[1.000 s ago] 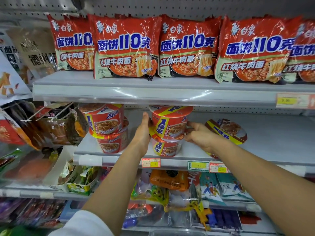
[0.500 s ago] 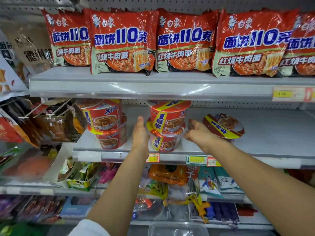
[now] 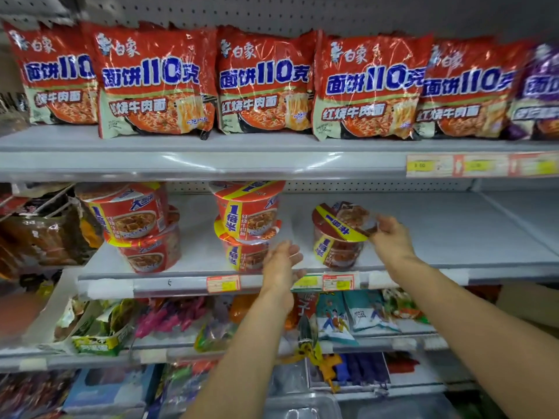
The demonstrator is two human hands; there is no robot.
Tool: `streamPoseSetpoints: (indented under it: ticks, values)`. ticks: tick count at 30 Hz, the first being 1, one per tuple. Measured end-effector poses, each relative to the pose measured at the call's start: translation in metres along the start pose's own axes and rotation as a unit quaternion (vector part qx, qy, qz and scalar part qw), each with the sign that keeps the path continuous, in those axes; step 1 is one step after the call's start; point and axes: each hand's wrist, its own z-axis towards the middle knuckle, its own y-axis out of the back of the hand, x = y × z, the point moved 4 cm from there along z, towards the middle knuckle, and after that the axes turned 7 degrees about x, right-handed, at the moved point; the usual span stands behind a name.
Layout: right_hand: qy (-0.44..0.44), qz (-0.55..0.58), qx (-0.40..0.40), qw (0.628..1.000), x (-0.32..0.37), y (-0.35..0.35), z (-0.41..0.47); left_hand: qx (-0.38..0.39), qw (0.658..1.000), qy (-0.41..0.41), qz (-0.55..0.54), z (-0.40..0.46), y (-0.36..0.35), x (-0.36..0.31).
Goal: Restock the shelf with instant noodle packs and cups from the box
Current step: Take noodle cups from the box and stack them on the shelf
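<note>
The single noodle cup [image 3: 340, 235] stood on the middle shelf [image 3: 453, 237], just right of the two-cup stack [image 3: 246, 225]. The right hand [image 3: 390, 240] gripped its lid rim from the right side, fingers curled round the edge. The left hand [image 3: 281, 261] hovered in front of the stack's lower cup — fingers relaxed, holding nothing, a little apart from the single cup. That cup sat close to the shelf's front lip; bare shelf stretched well to its right. Another stack [image 3: 136, 225] stood farther left.
</note>
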Motion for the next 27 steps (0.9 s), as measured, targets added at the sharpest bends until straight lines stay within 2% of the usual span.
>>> streamPoseSetpoints:
  ticks: [3,9,14,22,27]
  values:
    - [-0.027,-0.017,0.04,0.999,-0.005,0.017,0.002,0.047,0.998,0.014,0.024,0.012,-0.026,-0.005]
    - [-0.046,-0.035,0.132,0.99,-0.007,0.02,0.008,0.035,0.989,0.036,0.142,0.04,-0.059,-0.007]
    - [-0.044,-0.019,0.172,0.984,-0.007,0.013,0.011,0.057,0.991,0.002,0.123,0.051,-0.071,-0.001]
    - [-0.036,0.008,0.182,0.983,-0.015,0.018,0.014,0.023,0.996,0.003,0.091,0.053,-0.071,-0.002]
    - [-0.033,0.053,0.103,0.993,-0.03,0.043,0.008,-0.071,0.997,-0.037,0.01,0.042,-0.072,0.004]
